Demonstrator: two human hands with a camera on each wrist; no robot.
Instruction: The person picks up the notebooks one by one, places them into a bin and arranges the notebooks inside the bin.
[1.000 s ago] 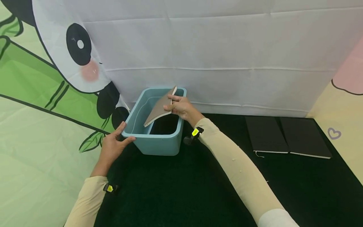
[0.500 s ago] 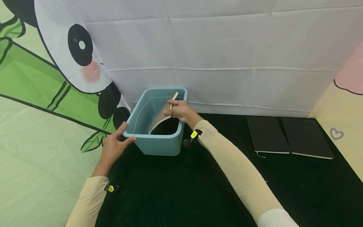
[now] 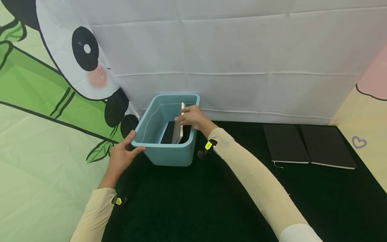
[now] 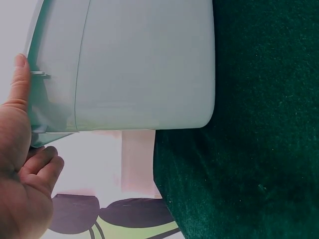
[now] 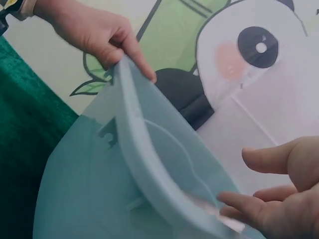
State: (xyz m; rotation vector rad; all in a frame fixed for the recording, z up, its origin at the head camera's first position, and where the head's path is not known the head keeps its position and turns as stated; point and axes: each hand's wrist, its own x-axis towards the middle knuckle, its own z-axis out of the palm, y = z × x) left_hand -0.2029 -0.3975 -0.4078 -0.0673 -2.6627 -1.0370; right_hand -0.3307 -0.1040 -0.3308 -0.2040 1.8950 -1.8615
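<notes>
The right hand's grip [image 3: 195,117] is spread, thumb well away from the fingers in the right wrist view, and its fingertips are at the upper part of a brown notebook [image 3: 177,132]; whether they touch it I cannot tell. That notebook stands on edge inside a blue bin [image 3: 169,156], its pale page edge turned right, with something dark and flat [image 3: 167,132] showing on both sides of it. The left hand [image 3: 121,159] pinches the bin's near left corner, thumb along the front rim. Both forearms wear cream sleeves [image 3: 251,178]. The bin sits upright on a dark green table [image 3: 193,201], and well to its right two black notebooks [image 3: 285,143] lie side by side, the left one trailing a pale ribbon [image 3: 277,165]. Behind hangs a white backdrop [image 3: 226,50] with a panda face on its left.
</notes>
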